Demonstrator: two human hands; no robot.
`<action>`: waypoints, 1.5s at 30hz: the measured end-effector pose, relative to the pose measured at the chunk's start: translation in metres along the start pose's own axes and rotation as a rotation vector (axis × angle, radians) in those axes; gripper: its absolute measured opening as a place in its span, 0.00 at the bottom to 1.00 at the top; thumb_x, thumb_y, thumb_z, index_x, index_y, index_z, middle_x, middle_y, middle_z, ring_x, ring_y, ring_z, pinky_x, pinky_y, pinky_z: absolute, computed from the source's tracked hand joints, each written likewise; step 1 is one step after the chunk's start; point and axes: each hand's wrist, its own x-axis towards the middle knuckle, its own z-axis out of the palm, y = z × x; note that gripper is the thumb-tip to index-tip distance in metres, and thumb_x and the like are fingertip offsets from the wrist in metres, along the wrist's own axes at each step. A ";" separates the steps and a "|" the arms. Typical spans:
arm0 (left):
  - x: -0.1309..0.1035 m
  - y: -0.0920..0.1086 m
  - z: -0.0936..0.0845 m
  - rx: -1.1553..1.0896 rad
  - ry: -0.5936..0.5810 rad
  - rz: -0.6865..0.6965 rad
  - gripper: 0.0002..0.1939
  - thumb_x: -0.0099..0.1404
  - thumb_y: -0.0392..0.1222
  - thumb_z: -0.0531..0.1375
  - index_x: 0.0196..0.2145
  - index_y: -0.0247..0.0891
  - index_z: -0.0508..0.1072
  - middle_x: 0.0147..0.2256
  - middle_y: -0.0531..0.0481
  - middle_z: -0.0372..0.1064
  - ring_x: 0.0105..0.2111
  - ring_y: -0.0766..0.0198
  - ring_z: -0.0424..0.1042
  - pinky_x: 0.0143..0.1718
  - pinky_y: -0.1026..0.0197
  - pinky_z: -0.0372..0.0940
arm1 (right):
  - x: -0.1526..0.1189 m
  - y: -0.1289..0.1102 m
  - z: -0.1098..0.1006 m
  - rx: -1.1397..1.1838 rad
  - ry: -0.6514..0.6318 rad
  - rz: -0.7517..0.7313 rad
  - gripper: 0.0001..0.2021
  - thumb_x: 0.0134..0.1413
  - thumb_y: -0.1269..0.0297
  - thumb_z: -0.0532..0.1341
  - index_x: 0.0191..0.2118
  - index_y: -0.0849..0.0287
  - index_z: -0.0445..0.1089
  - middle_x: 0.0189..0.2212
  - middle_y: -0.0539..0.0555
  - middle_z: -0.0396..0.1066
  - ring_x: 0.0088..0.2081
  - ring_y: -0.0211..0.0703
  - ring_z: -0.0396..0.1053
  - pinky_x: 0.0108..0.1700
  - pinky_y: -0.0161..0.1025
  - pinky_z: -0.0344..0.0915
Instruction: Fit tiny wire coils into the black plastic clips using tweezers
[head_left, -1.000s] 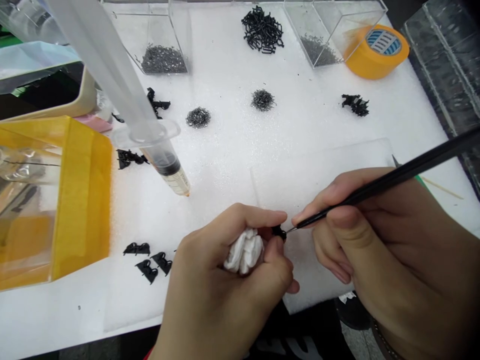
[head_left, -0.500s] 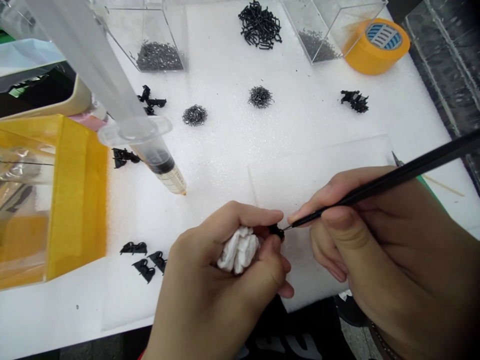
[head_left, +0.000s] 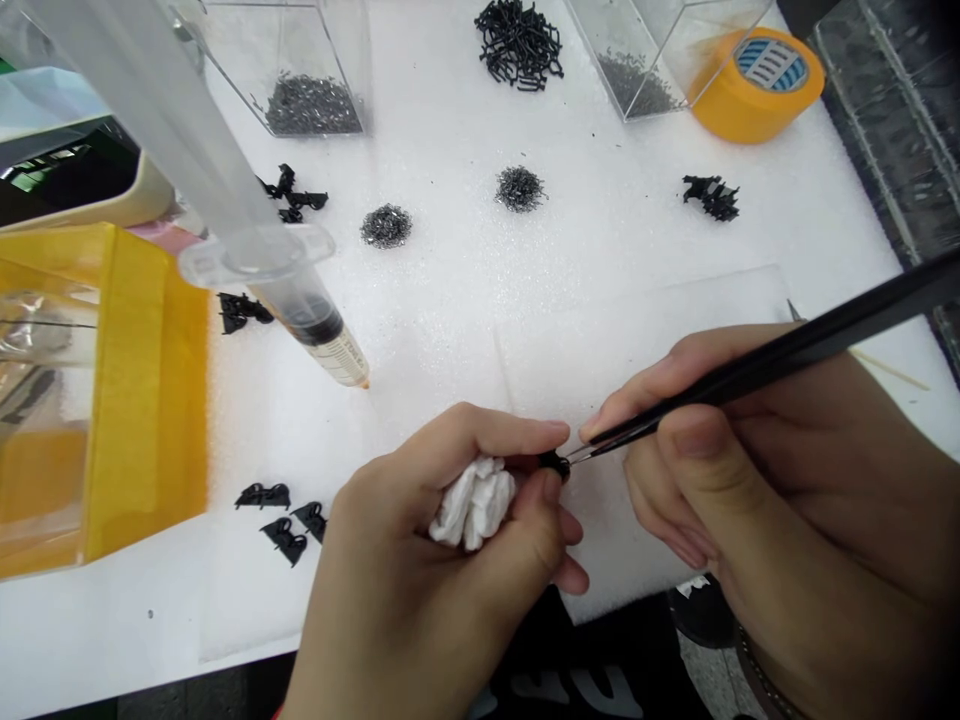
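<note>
My left hand (head_left: 450,540) pinches a small black part (head_left: 556,463) between thumb and index finger, and a crumpled white tissue (head_left: 474,503) is tucked in the same hand. My right hand (head_left: 742,470) is closed on black tweezers (head_left: 720,385), whose tips touch or nearly touch the black part. The two tips look slightly apart. Fingers hide most of the small part. Small black pieces (head_left: 285,540) lie on the white foam sheet (head_left: 442,330) left of my left hand.
A large syringe (head_left: 330,340) slants in from the upper left, beside a yellow bin (head_left: 150,390). Toward the back are clear boxes of tiny metal pieces (head_left: 311,105), small metal piles (head_left: 520,188), a black heap (head_left: 519,45) and orange tape (head_left: 757,90).
The tweezers' tips have spread a little, and my right hand has shifted slightly right. My left hand keeps its hold. The whole view has moved slightly.
</note>
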 end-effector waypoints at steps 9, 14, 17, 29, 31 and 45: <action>-0.002 0.002 0.003 0.022 0.026 0.031 0.10 0.55 0.30 0.61 0.28 0.47 0.76 0.16 0.60 0.70 0.15 0.74 0.69 0.18 0.77 0.62 | -0.001 0.001 -0.002 0.002 0.017 0.017 0.08 0.60 0.57 0.54 0.44 0.48 0.63 0.27 0.48 0.65 0.17 0.26 0.55 0.15 0.28 0.49; -0.004 0.003 0.005 0.037 0.049 0.041 0.10 0.56 0.30 0.60 0.29 0.46 0.76 0.17 0.60 0.70 0.16 0.74 0.70 0.19 0.78 0.63 | 0.000 0.000 0.002 0.037 0.054 -0.010 0.06 0.61 0.60 0.53 0.42 0.51 0.64 0.27 0.49 0.65 0.16 0.25 0.54 0.15 0.29 0.48; -0.004 0.002 0.004 0.049 0.046 0.062 0.11 0.57 0.29 0.60 0.30 0.47 0.76 0.18 0.60 0.70 0.16 0.74 0.70 0.19 0.78 0.63 | 0.001 -0.001 0.001 0.022 0.040 -0.013 0.06 0.61 0.60 0.53 0.41 0.52 0.64 0.22 0.47 0.62 0.16 0.26 0.54 0.15 0.29 0.49; 0.001 -0.003 0.000 0.050 -0.013 0.128 0.13 0.56 0.28 0.60 0.31 0.48 0.76 0.17 0.61 0.71 0.16 0.72 0.70 0.18 0.76 0.64 | 0.000 -0.002 0.000 -0.037 0.079 -0.061 0.05 0.61 0.63 0.54 0.40 0.55 0.65 0.24 0.48 0.65 0.15 0.25 0.55 0.14 0.27 0.51; 0.000 -0.004 -0.001 0.055 -0.012 0.126 0.13 0.56 0.28 0.60 0.30 0.49 0.76 0.17 0.61 0.71 0.16 0.72 0.70 0.17 0.76 0.64 | 0.000 -0.002 -0.002 -0.050 0.072 -0.041 0.06 0.61 0.62 0.54 0.40 0.55 0.65 0.21 0.47 0.62 0.15 0.26 0.55 0.14 0.27 0.51; 0.000 -0.002 -0.003 0.049 -0.028 0.047 0.12 0.55 0.30 0.61 0.32 0.48 0.76 0.17 0.62 0.72 0.16 0.72 0.72 0.18 0.78 0.66 | 0.004 -0.005 0.006 -0.094 0.167 -0.084 0.07 0.60 0.61 0.55 0.36 0.58 0.65 0.23 0.48 0.64 0.16 0.25 0.55 0.15 0.28 0.51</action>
